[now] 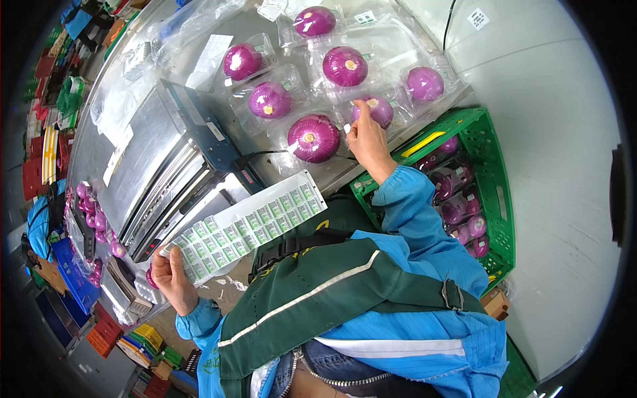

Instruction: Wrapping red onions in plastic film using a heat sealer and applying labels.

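In the head view my left hand grips the lower end of a long sheet carrying rows of small green-and-white labels. My right hand has its index finger extended onto a red onion in a clear plastic package, its other fingers curled; whether it touches a small white tab by the thumb is unclear. Beside that package sit a larger onion and several other packaged onions on the metal table.
A steel machine stands left of the packages, with loose bagged onions beyond it. A green crate of packaged onions stands right, against a pale surface. Colored crates and a blue-clad shape are at far left.
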Demonstrator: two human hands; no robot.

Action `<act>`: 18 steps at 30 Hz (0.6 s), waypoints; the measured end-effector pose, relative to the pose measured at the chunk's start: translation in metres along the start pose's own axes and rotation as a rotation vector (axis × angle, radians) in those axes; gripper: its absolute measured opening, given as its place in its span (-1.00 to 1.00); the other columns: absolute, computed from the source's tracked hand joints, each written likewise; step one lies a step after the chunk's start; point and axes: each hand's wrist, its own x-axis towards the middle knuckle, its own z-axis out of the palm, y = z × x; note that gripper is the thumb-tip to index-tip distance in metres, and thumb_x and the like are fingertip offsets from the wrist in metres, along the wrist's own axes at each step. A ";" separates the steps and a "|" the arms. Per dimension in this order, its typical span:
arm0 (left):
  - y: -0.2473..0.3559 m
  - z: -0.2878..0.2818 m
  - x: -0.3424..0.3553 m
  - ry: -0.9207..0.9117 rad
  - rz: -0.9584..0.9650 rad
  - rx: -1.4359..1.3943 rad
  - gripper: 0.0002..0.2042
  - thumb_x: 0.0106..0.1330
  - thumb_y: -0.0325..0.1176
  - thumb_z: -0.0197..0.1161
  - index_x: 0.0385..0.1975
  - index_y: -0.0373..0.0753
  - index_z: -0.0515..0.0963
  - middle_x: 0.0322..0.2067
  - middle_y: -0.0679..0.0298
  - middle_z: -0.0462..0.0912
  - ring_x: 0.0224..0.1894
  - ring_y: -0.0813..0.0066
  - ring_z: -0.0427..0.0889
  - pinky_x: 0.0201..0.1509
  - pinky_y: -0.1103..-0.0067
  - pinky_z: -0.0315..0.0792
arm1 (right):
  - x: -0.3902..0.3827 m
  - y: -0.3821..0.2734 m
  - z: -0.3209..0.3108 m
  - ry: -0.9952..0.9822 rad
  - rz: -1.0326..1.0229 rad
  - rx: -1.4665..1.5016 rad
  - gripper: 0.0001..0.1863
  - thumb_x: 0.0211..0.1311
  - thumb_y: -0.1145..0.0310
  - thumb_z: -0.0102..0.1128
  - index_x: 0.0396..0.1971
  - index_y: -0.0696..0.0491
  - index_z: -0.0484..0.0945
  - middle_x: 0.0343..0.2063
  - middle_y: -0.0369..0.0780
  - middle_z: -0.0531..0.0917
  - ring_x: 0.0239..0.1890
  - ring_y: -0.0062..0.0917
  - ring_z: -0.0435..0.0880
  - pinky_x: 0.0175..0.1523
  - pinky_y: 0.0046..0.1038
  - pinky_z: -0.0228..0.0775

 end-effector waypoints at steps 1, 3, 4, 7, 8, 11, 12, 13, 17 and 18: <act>0.001 0.000 0.000 -0.004 -0.003 0.001 -0.90 0.28 -0.42 0.17 -0.28 -0.29 0.51 -0.40 0.40 0.56 -0.39 0.77 0.44 -0.29 0.78 0.32 | 0.000 0.000 0.000 -0.003 0.006 -0.005 -0.42 -0.01 0.60 0.08 0.07 0.16 0.14 -0.39 0.09 0.56 -0.30 -0.03 0.57 -0.19 -0.13 0.37; 0.001 0.000 0.000 -0.005 -0.004 0.004 -0.90 0.28 -0.43 0.17 -0.28 -0.29 0.51 -0.40 0.40 0.56 -0.40 0.77 0.44 -0.29 0.79 0.31 | -0.001 0.000 -0.001 -0.006 0.013 -0.009 -0.42 -0.01 0.60 0.09 0.07 0.16 0.13 -0.39 0.09 0.56 -0.30 -0.03 0.57 -0.19 -0.13 0.37; 0.001 0.000 0.001 -0.005 -0.005 0.006 -0.90 0.28 -0.43 0.17 -0.29 -0.29 0.51 -0.41 0.40 0.56 -0.40 0.77 0.44 -0.29 0.79 0.31 | -0.001 0.000 -0.001 -0.006 0.014 -0.003 -0.41 -0.01 0.60 0.09 0.08 0.17 0.13 -0.39 0.09 0.56 -0.30 -0.03 0.57 -0.19 -0.13 0.37; 0.001 0.002 0.002 0.001 -0.019 0.003 -0.90 0.28 -0.42 0.17 -0.29 -0.29 0.51 -0.41 0.40 0.56 -0.41 0.77 0.44 -0.30 0.79 0.31 | -0.002 0.001 -0.002 -0.005 0.018 -0.004 -0.39 -0.02 0.59 0.10 0.09 0.18 0.12 -0.40 0.10 0.55 -0.30 -0.03 0.57 -0.19 -0.13 0.37; 0.001 0.002 0.002 0.000 -0.020 0.004 -0.90 0.28 -0.42 0.17 -0.29 -0.29 0.51 -0.41 0.40 0.56 -0.41 0.77 0.44 -0.30 0.79 0.31 | -0.002 0.002 -0.002 -0.004 0.019 -0.011 -0.38 -0.02 0.59 0.10 0.09 0.18 0.11 -0.40 0.10 0.55 -0.30 -0.04 0.57 -0.19 -0.13 0.37; 0.003 0.004 0.003 -0.014 -0.015 -0.004 -0.90 0.28 -0.42 0.17 -0.29 -0.30 0.51 -0.42 0.40 0.56 -0.41 0.77 0.44 -0.30 0.79 0.31 | -0.003 0.010 0.005 0.096 -0.038 -0.034 -0.37 -0.05 0.60 0.08 0.10 0.12 0.13 -0.56 -0.09 0.56 -0.45 -0.13 0.58 -0.32 -0.15 0.37; 0.003 0.004 0.004 -0.017 -0.019 -0.006 -0.90 0.28 -0.42 0.17 -0.29 -0.30 0.51 -0.42 0.40 0.56 -0.41 0.77 0.44 -0.30 0.79 0.31 | -0.003 0.010 0.003 0.096 -0.036 -0.034 -0.37 -0.05 0.60 0.08 0.10 0.12 0.13 -0.56 -0.09 0.56 -0.45 -0.13 0.58 -0.32 -0.15 0.37; 0.003 0.004 0.004 -0.018 -0.024 -0.008 -0.90 0.28 -0.41 0.17 -0.29 -0.29 0.51 -0.42 0.40 0.56 -0.41 0.77 0.44 -0.30 0.79 0.31 | -0.004 0.006 -0.001 0.041 0.003 -0.014 -0.37 -0.05 0.60 0.10 0.10 0.15 0.12 -0.48 -0.01 0.56 -0.38 -0.09 0.57 -0.25 -0.15 0.37; 0.003 0.004 0.004 -0.006 -0.017 0.016 -0.89 0.28 -0.41 0.18 -0.29 -0.30 0.51 -0.42 0.40 0.56 -0.41 0.77 0.44 -0.30 0.79 0.31 | -0.005 0.005 -0.002 -0.009 0.041 0.003 -0.36 -0.05 0.60 0.12 0.10 0.18 0.11 -0.39 0.05 0.55 -0.30 -0.06 0.57 -0.19 -0.16 0.38; 0.003 0.004 0.004 -0.007 -0.016 0.021 -0.89 0.28 -0.41 0.18 -0.29 -0.29 0.51 -0.42 0.40 0.56 -0.41 0.77 0.43 -0.30 0.79 0.31 | -0.005 0.005 -0.003 -0.009 0.042 0.004 -0.36 -0.05 0.60 0.12 0.10 0.18 0.11 -0.39 0.05 0.55 -0.30 -0.06 0.57 -0.19 -0.16 0.38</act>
